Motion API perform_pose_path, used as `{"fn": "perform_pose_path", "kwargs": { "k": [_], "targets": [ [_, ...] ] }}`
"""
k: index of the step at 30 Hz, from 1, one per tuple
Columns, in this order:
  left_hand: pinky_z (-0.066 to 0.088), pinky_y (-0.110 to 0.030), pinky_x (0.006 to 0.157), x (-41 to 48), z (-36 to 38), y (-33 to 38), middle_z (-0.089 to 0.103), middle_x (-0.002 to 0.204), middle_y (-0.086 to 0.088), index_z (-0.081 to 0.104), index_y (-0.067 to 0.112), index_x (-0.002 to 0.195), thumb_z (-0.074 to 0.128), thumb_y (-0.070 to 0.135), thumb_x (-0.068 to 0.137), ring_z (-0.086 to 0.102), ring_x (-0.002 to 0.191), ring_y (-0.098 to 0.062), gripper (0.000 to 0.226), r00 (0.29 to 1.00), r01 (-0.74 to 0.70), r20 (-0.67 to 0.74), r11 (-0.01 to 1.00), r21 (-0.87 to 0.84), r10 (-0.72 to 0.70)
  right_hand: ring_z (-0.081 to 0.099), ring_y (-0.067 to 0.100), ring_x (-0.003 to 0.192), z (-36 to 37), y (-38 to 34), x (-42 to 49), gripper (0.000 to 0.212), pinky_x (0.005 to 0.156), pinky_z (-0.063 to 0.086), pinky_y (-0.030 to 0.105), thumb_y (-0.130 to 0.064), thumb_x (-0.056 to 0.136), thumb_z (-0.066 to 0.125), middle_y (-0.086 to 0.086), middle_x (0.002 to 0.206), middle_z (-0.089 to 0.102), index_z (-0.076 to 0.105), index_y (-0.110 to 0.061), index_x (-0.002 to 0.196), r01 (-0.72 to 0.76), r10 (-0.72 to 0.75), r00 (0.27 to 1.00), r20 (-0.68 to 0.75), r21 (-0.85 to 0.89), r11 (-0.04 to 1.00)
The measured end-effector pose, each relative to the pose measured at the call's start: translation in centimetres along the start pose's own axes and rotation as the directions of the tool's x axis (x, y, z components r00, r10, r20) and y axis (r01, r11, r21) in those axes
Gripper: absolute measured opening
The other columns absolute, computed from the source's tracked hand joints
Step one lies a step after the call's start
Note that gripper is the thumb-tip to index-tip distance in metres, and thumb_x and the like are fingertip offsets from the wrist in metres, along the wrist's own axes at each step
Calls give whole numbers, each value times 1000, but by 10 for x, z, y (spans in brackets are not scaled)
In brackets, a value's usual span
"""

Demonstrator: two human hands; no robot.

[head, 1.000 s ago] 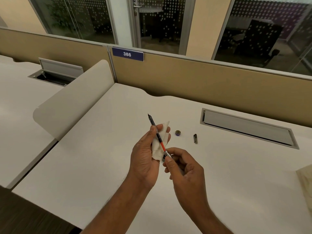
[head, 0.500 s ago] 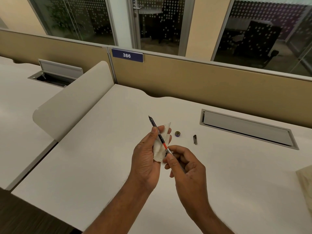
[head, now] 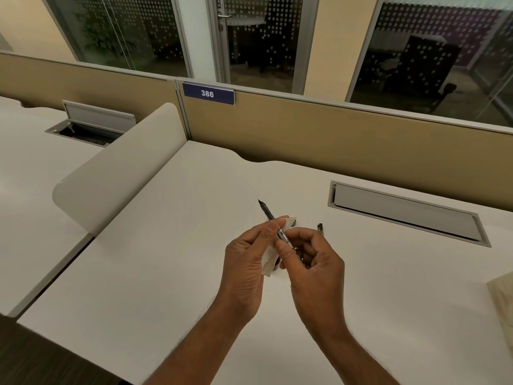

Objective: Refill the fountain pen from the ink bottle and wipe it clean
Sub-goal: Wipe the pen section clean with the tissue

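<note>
Over the middle of the white desk (head: 155, 273), my left hand (head: 247, 262) pinches the fountain pen (head: 268, 213) inside a folded white tissue (head: 268, 259). The dark nib end points up and away to the left. My right hand (head: 313, 265) grips the pen's lower end between thumb and fingers. The red part of the barrel is hidden by the fingers. A small dark pen part (head: 320, 227) lies on the desk just beyond my right hand. The ink bottle is not visible; my hands cover the spot where a small round cap lay.
A closed cable hatch (head: 405, 212) sits in the desk at back right. A beige partition (head: 333, 140) with a "386" label (head: 208, 93) runs behind. A rounded side divider (head: 116, 168) stands at left. Pale paper (head: 502, 307) shows at the right edge.
The pen has slid down through the tissue, so its red section is covered. Both hands have shifted slightly up and right, hiding the small round cap.
</note>
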State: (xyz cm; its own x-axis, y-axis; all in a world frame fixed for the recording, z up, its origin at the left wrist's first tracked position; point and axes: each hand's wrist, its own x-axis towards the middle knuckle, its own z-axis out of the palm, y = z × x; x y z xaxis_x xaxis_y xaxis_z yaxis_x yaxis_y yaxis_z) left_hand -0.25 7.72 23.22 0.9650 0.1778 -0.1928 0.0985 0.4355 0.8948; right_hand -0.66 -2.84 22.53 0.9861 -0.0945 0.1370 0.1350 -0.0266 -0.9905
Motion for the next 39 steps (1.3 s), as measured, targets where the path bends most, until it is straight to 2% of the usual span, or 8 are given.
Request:
{"fn": "perform_pose_path", "kwargs": {
  "k": [6,10,14,18,22,27,35,39],
  "targets": [
    [59,-30,96,1,3,1,80,120,-2,84,19,106,70,40,83,73,117,-20,34,999,32,-27,998,-46,-34,69,8,94,1,4,3,17,76,54,10,-20,88,73,-21,95,73,72,-30,102,54,-57,998,-32,-70,996],
    [61,-26,86,2,4,3,81,116,-1,85,20,99,68,48,78,75,112,-19,39,996,64,-51,993,-96,-70,68,4,95,1,7,5,16,78,54,10,-19,88,73,-18,96,74,74,-26,103,87,-91,995,-36,-98,991],
    [61,-23,80,3,2,2,82,113,0,86,21,98,71,43,80,76,109,-16,32,997,54,-57,994,-92,-59,68,5,97,1,8,5,18,78,53,10,-17,89,73,-20,96,73,73,-30,102,106,-109,994,-22,-94,990],
    [60,-21,81,2,-2,2,81,115,-2,85,21,104,77,43,75,76,111,-17,37,999,22,-22,995,-94,-24,69,3,97,3,7,7,22,79,53,9,-16,89,73,-24,96,73,72,-37,98,70,-70,998,-10,-24,997],
    [60,-21,81,4,-3,4,82,113,1,84,24,104,77,49,74,76,108,-15,40,999,-6,-44,997,-77,2,72,8,96,3,8,9,19,80,54,12,-13,88,75,-14,94,77,75,-31,94,-5,5,1000,-6,84,996],
    [60,-21,84,7,-8,6,82,112,3,85,26,101,69,46,83,75,111,-13,31,994,-49,-96,997,-54,44,72,10,94,5,10,9,16,80,55,14,-13,88,75,-11,93,77,75,-28,93,-43,42,999,18,77,996],
    [58,-22,89,7,-10,0,81,115,3,85,26,104,71,38,85,74,114,-14,26,995,-64,-74,998,4,64,72,8,93,5,7,8,16,79,55,13,-13,89,74,-12,92,77,75,-28,94,-33,31,999,18,81,996],
    [59,-18,84,6,-7,0,82,113,4,85,27,102,72,37,84,75,111,-12,25,996,-64,-70,998,-7,63,73,8,92,5,7,8,16,76,55,12,-14,86,76,-15,91,76,72,-28,94,-28,27,999,21,74,997]
  ]
}}
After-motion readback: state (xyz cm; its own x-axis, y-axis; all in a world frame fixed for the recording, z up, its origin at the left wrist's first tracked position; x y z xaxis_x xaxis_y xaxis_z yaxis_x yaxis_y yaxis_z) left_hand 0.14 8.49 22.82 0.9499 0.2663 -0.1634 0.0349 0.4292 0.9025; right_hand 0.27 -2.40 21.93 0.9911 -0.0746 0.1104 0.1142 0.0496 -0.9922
